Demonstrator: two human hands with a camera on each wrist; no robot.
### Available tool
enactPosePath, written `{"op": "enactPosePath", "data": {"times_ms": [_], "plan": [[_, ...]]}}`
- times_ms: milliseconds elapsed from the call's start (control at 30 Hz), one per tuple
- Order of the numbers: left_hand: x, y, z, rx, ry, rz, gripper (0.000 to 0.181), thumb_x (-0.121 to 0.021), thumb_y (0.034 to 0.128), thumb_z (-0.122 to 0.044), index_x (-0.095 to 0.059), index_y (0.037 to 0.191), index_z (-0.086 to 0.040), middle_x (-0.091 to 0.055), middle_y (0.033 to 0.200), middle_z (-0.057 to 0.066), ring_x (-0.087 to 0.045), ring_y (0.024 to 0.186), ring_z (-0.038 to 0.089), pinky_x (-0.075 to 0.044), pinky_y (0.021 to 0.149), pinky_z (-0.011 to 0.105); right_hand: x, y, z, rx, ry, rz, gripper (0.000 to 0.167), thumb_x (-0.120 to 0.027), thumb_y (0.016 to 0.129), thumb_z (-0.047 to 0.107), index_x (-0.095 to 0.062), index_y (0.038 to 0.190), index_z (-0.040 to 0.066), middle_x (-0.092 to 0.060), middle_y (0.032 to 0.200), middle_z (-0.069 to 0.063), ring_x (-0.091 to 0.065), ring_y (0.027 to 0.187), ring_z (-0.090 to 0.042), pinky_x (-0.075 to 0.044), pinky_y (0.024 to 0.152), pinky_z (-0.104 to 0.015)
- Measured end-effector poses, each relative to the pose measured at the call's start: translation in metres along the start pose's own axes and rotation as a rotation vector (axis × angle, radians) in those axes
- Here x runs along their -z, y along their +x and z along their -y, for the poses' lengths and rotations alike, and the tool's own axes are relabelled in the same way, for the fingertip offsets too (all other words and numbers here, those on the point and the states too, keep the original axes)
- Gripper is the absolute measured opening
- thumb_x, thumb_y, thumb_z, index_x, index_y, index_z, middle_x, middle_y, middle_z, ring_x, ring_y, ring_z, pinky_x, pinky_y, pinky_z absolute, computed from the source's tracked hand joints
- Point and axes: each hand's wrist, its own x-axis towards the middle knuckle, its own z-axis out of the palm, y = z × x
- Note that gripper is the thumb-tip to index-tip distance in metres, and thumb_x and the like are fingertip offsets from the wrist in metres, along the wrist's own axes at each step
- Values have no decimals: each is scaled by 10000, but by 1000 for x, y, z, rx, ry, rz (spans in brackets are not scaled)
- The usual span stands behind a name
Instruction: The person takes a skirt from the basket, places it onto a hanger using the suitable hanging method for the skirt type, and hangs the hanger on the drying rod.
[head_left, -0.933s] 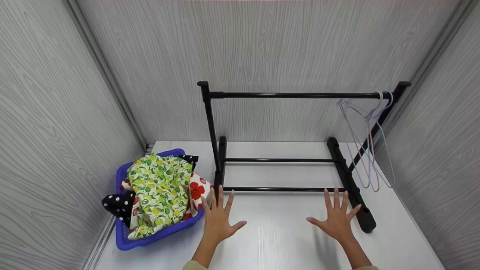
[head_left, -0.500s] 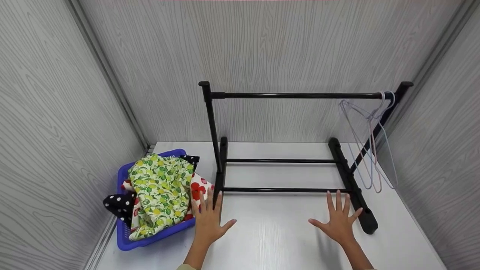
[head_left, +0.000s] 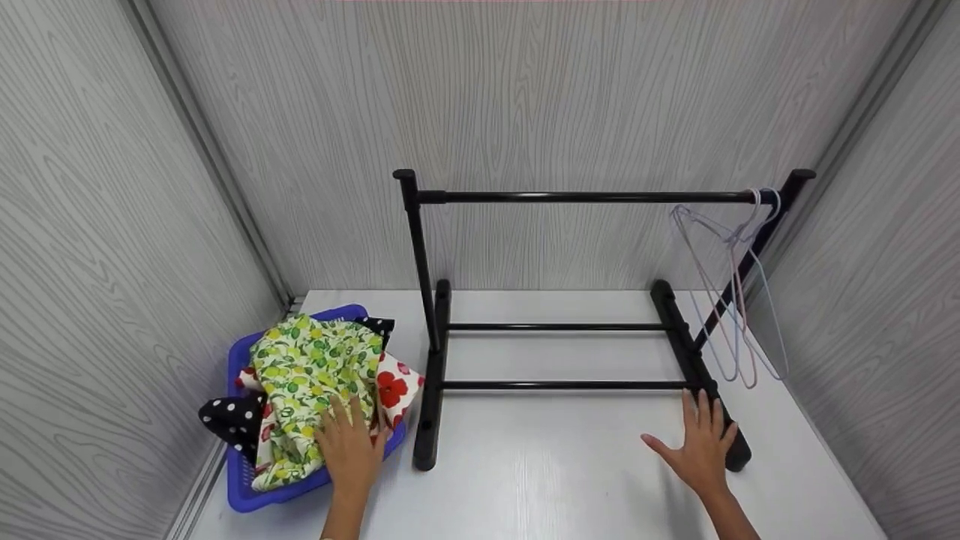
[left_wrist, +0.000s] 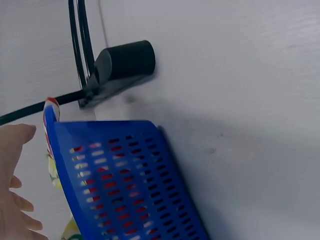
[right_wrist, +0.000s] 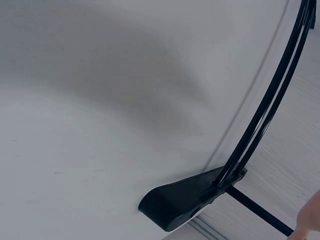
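Observation:
In the head view my left hand (head_left: 351,450) is over the front right part of a blue basket (head_left: 281,493), fingers spread over a lemon-print cloth (head_left: 315,360); whether it touches the cloth I cannot tell. Beside that cloth lie a red-flower cloth (head_left: 393,386) and a black cloth with white dots (head_left: 234,420). The left wrist view has the hand (left_wrist: 15,185) beside the rim of the basket (left_wrist: 125,175). My right hand (head_left: 701,454), fingers spread and holding nothing, hovers near the right foot of a black rack (head_left: 562,197). Part of it enters the right wrist view (right_wrist: 307,217).
Several thin hangers (head_left: 739,300) hang at the right end of the rack's top bar. Two lower bars join the rack's feet on the white table (head_left: 525,465). Grey wood-patterned walls (head_left: 540,90) stand behind and at both sides.
My left hand has moved left, from beside the rack's left foot to over the basket's cloths. The right hand has shifted slightly to the right and down in view.

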Motion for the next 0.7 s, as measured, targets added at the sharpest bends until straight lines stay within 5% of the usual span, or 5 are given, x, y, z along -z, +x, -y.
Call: {"op": "enactPosePath", "data": {"times_ms": [367, 533, 700], "plan": [[12, 2, 35, 301, 97, 173, 999, -828, 594, -450, -396, 1353, 35, -254, 1415, 375, -245, 1285, 569, -255, 971, 684, -4, -12, -49, -39, 15, -117, 967, -772, 617, 477, -422, 1296, -115, -368, 1293, -396, -301, 1188, -585, -184, 941, -708], [13, -1, 43, 406, 16, 194, 1111, -856, 563, -426, -298, 1408, 32, -142, 1443, 397, -209, 1281, 602, -233, 988, 699, -1, -15, -67, -127, 12, -59, 911, -774, 641, 380, -400, 1285, -145, -360, 1286, -415, -285, 1209, -571, -183, 960, -689], [14, 1, 46, 472, -56, 280, 1157, -831, 609, -427, -175, 1437, 45, -83, 1437, 423, -206, 1243, 644, -201, 999, 704, 0, -18, -83, -210, 5, 14, 890, -760, 678, 343, -364, 1289, -169, -338, 1298, -420, -263, 1223, -574, -179, 975, -686]]}}
